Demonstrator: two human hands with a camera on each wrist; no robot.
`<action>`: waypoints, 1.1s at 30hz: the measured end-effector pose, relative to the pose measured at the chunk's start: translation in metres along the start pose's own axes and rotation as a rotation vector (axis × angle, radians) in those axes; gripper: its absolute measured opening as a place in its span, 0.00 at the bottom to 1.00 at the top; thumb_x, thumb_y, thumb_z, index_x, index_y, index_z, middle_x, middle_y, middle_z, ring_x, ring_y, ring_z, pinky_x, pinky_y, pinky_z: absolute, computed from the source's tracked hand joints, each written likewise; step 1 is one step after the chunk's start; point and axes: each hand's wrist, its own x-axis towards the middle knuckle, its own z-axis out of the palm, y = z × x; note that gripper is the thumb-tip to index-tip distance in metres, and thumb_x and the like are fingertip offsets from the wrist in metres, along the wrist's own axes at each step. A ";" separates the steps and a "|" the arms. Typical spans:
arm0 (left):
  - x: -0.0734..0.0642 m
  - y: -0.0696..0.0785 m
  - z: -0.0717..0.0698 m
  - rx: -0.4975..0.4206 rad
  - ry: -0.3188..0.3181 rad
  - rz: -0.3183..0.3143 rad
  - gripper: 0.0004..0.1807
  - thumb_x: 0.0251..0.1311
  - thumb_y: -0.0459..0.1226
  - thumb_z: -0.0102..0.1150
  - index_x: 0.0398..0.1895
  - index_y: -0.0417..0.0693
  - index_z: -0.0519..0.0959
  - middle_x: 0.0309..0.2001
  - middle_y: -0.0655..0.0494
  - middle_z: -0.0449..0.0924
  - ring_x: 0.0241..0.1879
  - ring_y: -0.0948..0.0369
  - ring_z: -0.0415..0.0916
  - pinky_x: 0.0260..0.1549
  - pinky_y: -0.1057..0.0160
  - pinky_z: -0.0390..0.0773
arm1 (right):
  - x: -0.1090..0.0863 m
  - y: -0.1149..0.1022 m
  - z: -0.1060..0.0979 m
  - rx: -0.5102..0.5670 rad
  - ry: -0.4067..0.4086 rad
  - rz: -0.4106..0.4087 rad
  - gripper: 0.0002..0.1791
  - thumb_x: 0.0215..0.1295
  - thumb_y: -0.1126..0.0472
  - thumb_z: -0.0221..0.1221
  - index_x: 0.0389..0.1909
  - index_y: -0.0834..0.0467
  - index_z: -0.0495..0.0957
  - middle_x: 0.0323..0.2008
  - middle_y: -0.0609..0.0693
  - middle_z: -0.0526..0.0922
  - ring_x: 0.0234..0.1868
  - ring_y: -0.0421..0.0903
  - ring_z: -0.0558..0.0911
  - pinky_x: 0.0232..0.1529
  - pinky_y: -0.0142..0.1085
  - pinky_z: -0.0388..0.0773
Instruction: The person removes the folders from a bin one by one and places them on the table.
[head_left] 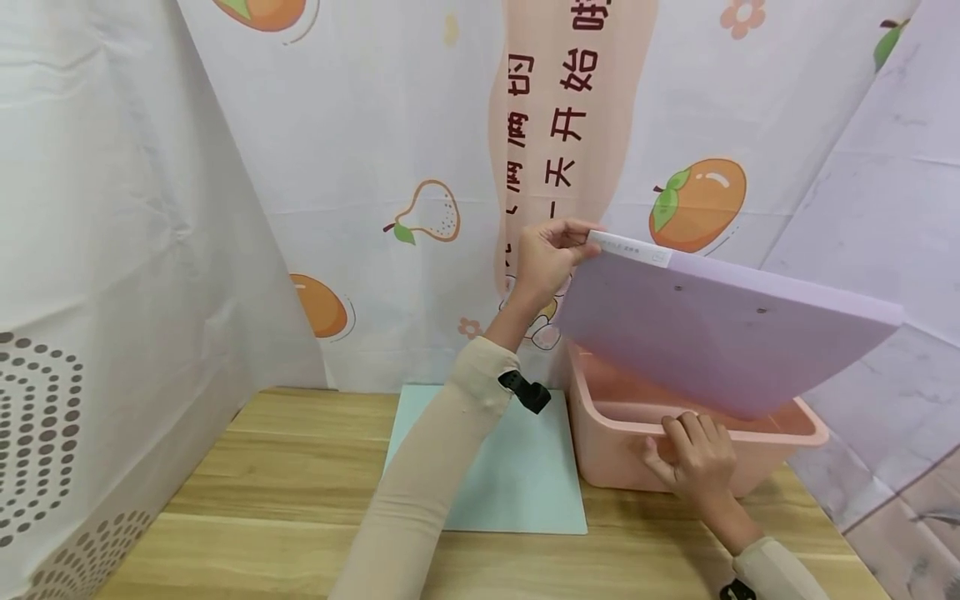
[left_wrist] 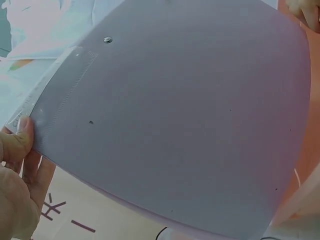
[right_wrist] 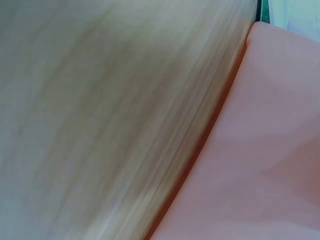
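My left hand (head_left: 546, 260) pinches one end of the spine of a purple file folder (head_left: 712, 325), near its white label (head_left: 630, 248). The folder hangs tilted over a pink plastic bin (head_left: 615, 454), its lower edge reaching past the rim into the opening. In the left wrist view the folder (left_wrist: 180, 115) fills most of the picture, with thumb and fingers at its corner. My right hand (head_left: 697, 458) grips the bin's near rim, fingers over the edge and thumb outside. The right wrist view shows only the bin's wall (right_wrist: 270, 130) and wood, not the fingers.
A pale mint-green board or sheet (head_left: 517, 475) lies flat on the wooden table (head_left: 285, 475), left of the bin. Behind the table hangs a white cloth (head_left: 360, 108) with fruit prints and writing. Inside the bin, something pale pink (head_left: 630, 412) shows behind the near rim.
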 end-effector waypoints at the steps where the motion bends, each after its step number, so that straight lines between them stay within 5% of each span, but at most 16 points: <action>1: 0.000 0.001 -0.002 -0.003 -0.003 -0.003 0.12 0.51 0.21 0.72 0.40 0.29 0.86 0.36 0.36 0.88 0.30 0.64 0.84 0.35 0.70 0.84 | 0.000 0.000 0.000 0.000 0.002 0.000 0.26 0.65 0.47 0.51 0.18 0.65 0.72 0.16 0.59 0.72 0.15 0.58 0.66 0.14 0.46 0.53; 9: 0.000 0.007 -0.022 0.023 0.006 0.011 0.11 0.51 0.21 0.72 0.40 0.31 0.87 0.34 0.37 0.87 0.28 0.67 0.81 0.33 0.70 0.83 | 0.001 -0.002 0.000 0.009 0.007 0.006 0.27 0.66 0.46 0.52 0.18 0.66 0.73 0.16 0.59 0.72 0.15 0.58 0.67 0.15 0.47 0.55; 20: 0.003 0.015 -0.055 0.058 0.093 -0.058 0.13 0.51 0.23 0.74 0.41 0.32 0.87 0.32 0.42 0.87 0.27 0.67 0.80 0.29 0.71 0.81 | -0.002 0.000 -0.001 0.012 0.004 0.011 0.29 0.68 0.45 0.51 0.18 0.66 0.73 0.16 0.60 0.73 0.15 0.59 0.67 0.14 0.48 0.56; 33: 0.000 0.007 -0.084 -0.099 0.146 -0.148 0.16 0.51 0.21 0.72 0.46 0.27 0.85 0.22 0.64 0.83 0.25 0.68 0.80 0.27 0.72 0.84 | -0.002 -0.001 0.001 0.001 0.013 0.019 0.29 0.67 0.45 0.51 0.18 0.66 0.73 0.16 0.60 0.73 0.16 0.60 0.68 0.14 0.49 0.55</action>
